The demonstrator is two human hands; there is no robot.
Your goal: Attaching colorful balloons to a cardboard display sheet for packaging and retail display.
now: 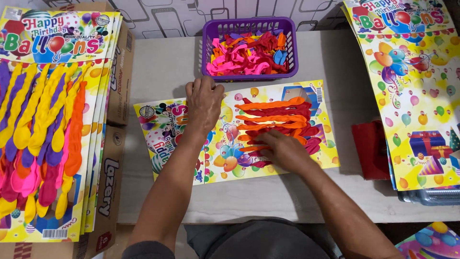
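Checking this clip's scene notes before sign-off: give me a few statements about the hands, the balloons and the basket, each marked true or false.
1. The left hand lies flat on the printed yellow cardboard sheet. True.
2. The right hand is inside the purple plastic basket. False: it rests on the row of orange and red long balloons fixed on the sheet.
3. The basket holds loose pink, orange, red and blue balloons. True.
4. The basket stands on the near edge of the grey table. False: it stands at the far edge, by the wall.
5. The finished stack of balloon cards on the left carries yellow, purple, pink and orange balloons. True.
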